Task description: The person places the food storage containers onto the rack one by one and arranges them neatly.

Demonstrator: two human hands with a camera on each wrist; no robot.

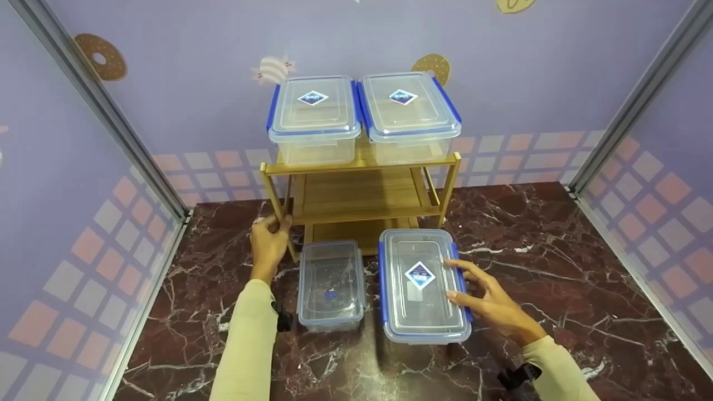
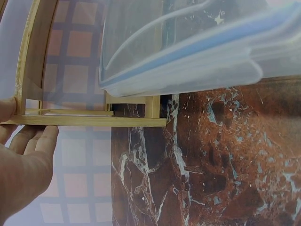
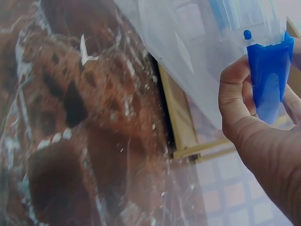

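A wooden shelf rack (image 1: 356, 192) stands on the marble-patterned surface. My left hand (image 1: 270, 242) grips its front left post, with fingers and thumb around the wood (image 2: 94, 121) in the left wrist view. My right hand (image 1: 493, 301) holds a clear lidded food container (image 1: 415, 312) by its right side. In the right wrist view, fingers and thumb pinch it at a blue side latch (image 3: 270, 70). This container looks raised off the surface, in front of the rack. Left of it rests a second clear container (image 1: 331, 267), apart from both hands.
Two more clear containers with blue latches, a left one (image 1: 315, 117) and a right one (image 1: 412, 114), sit side by side on the rack's top shelf. Purple patterned walls (image 1: 356, 33) with metal corner frames (image 1: 613, 111) enclose the marble surface (image 1: 535, 234).
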